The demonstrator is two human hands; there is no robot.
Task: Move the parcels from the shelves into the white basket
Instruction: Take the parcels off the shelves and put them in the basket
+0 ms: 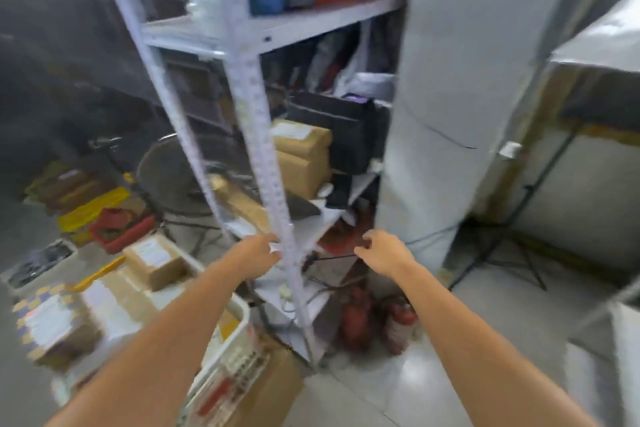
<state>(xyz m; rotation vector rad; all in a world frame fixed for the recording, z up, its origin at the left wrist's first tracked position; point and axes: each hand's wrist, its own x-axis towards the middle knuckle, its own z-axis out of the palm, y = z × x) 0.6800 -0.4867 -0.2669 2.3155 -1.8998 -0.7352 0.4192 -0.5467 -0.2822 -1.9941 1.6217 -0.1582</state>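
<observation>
**Both hands at lower shelf, basket part-filled at L**

Head view (motion-blurred):

Containers: the white basket (239,317) is seen at lower L, on the floor beside the shelf rack (252,97). It is loaded with several parcels, incl. a brown box w/ white label (154,262) at its far end and a labelled parcel (52,326) at its near L. A cardboard carton (277,388) is set against the basket's front. More parcels are left on the rack's lower shelf: two tan boxes (303,156) stacked one on the other, w/ a black box (341,130) just beside them at R, and a brown padded packet (242,199) lying flat nearer the front. A red crate (121,229) is seen on the floor behind the basket. Two fire extinguishers (398,322) are stood under the rack.

Hands: the left hand (256,255) is stretched to the rack's front upright, fingertips right at it; grip or mere touch can't be told (blur). The right hand (384,253) is held in the air to the R of the upright, fingers loosely curled, nothing in it.
</observation>
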